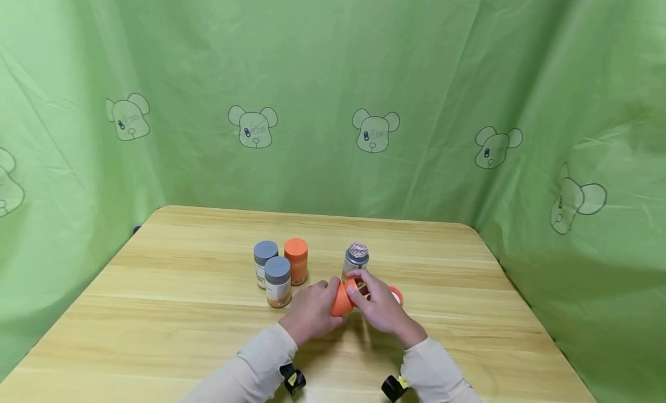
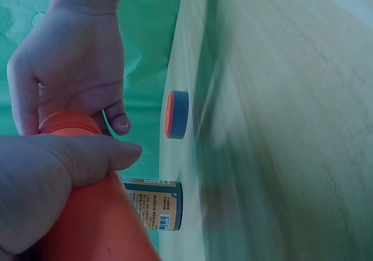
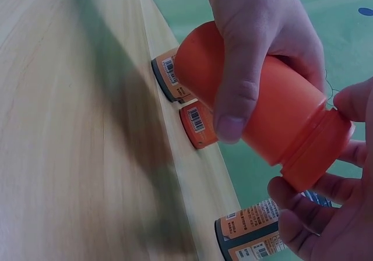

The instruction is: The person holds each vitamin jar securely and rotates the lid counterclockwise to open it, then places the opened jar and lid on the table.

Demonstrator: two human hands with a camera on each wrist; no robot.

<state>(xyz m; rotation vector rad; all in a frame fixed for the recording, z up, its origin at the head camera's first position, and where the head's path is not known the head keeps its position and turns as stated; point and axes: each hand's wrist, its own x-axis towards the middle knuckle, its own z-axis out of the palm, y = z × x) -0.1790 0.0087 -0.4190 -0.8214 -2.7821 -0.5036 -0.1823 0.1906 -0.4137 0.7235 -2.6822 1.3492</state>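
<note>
My left hand (image 1: 311, 313) grips the body of an orange bottle (image 3: 285, 106), which is tilted above the table. At its other end, the thumb and fingers of my right hand (image 1: 384, 311) hold the orange screw cap (image 3: 319, 151). Just behind the hands stands a grey bottle (image 1: 356, 261) with no lid, its mouth covered by a patterned seal. A loose lid (image 2: 178, 115) lies on the table by the right hand, partly hidden by it in the head view.
Left of my hands stand two grey-lidded bottles, a front one (image 1: 278, 281) and a rear one (image 1: 264, 258), close to an orange bottle (image 1: 296, 261). The wooden table (image 1: 182, 310) is bordered by a green curtain (image 1: 312, 56) at the back and sides.
</note>
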